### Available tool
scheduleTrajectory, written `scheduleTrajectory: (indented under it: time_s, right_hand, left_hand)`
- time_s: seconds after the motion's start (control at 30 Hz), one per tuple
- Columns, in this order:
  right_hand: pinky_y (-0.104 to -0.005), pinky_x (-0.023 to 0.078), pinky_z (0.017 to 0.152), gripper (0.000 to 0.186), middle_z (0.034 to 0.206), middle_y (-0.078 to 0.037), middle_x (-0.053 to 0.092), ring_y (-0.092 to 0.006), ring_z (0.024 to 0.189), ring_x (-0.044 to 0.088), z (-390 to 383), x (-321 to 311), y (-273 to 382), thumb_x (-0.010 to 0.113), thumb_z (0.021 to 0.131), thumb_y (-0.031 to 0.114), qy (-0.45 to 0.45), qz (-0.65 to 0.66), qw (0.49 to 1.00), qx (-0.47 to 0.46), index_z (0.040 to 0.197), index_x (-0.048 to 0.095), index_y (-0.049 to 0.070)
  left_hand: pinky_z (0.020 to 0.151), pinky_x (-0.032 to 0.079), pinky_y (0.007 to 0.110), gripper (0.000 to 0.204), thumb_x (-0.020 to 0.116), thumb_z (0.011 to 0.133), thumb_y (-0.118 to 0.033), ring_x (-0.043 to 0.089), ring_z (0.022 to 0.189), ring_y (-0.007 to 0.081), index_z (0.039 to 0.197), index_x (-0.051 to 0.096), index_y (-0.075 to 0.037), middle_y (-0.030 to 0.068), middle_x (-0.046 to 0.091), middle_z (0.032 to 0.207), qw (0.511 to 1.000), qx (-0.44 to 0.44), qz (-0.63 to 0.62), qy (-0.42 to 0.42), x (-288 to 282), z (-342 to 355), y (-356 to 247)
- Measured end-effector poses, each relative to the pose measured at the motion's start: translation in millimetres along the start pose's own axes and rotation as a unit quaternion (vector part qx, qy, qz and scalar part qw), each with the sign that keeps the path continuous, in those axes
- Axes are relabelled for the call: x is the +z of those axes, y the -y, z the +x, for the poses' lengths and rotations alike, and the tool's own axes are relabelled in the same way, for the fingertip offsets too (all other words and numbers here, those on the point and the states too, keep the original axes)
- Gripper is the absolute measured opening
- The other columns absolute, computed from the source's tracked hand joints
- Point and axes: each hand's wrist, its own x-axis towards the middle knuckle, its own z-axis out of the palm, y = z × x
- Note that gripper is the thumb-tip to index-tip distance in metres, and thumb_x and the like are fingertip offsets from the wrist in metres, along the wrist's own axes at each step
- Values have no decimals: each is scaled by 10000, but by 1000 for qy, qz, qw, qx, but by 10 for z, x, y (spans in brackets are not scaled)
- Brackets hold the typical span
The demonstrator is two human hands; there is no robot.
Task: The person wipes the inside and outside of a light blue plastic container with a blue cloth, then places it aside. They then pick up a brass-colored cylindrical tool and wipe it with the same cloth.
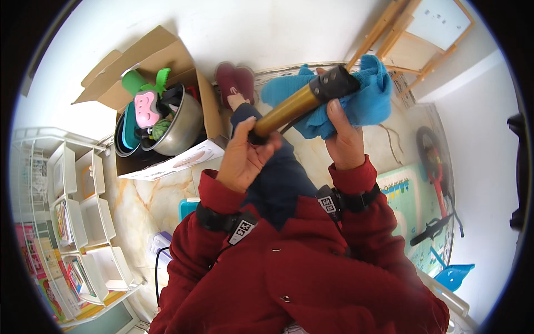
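Note:
A brass-coloured tube (289,112) with black ends slants up to the right in front of me. Its thicker upper end carries metal studs. My left hand (245,155) is closed on the lower end, thumb on the near side. A blue cloth (370,92), towel-like and bunched, lies behind and around the upper end. My right hand (346,131) grips the cloth from below, its thumb up beside the black end and other fingers mostly hidden by the cloth. Whether the right fingers also press on the tube is hard to see.
An open cardboard box (208,106) at the left holds a steel pot (186,125), a pink item (147,109) and green things. White shelves (83,222) stand further left. Dark red shoes (235,83) sit by the wall. A wooden easel (406,33) and a small bike (436,167) are at the right.

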Motion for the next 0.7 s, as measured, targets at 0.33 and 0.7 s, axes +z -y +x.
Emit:
scheduleTrajectory:
  time_s: [0.33, 0.7]
  right_hand:
    - [-240, 475, 753, 410, 983, 2, 577, -108, 884, 568, -440, -535, 78, 685, 842, 149, -49, -29, 996, 71, 1198, 498, 72]
    - [-207, 386, 546, 275, 739, 22, 576, -51, 647, 513, -296, -932, 150, 600, 908, 325, -224, -194, 955, 19, 936, 615, 52]
  left_hand:
    - [487, 502, 217, 455, 462, 948, -448, 649, 636, 165, 1126, 538, -36, 105, 641, 880, 980, -127, 60, 144, 360, -29, 709]
    - [555, 532, 217, 281, 632, 887, -195, 658, 719, 158, 1113, 539, -56, 97, 637, 913, 977, -77, 187, 62, 68, 383, 1146]
